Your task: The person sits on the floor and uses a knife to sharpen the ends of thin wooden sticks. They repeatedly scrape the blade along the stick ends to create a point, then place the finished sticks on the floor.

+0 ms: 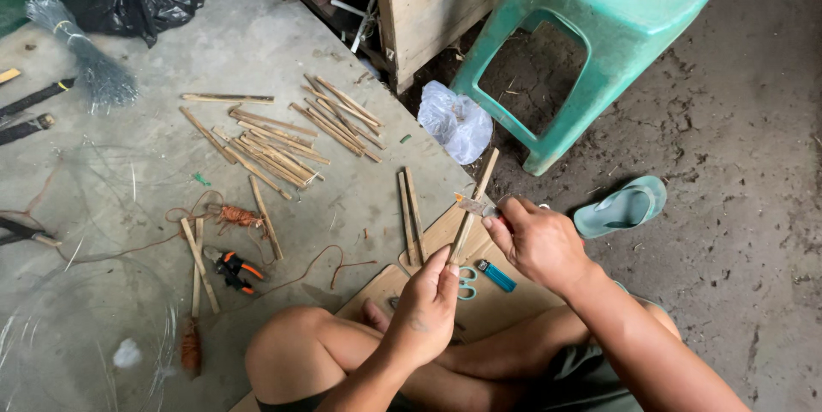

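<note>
Fingers of the left hand (pixel 425 305) pinch the lower end of a thin tan bamboo stick (pixel 473 204), which slants up toward the green plastic stool (pixel 591 26). Nearer the stool, the right hand (pixel 538 241) grips a small knife (pixel 476 205) against the stick.

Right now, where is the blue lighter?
In the head view, the blue lighter lies on the cardboard, right of the scissors, under the right hand.

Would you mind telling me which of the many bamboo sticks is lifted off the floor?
The thin bamboo stick held between both hands, left hand and right hand; all others lie flat on the ground.
</note>
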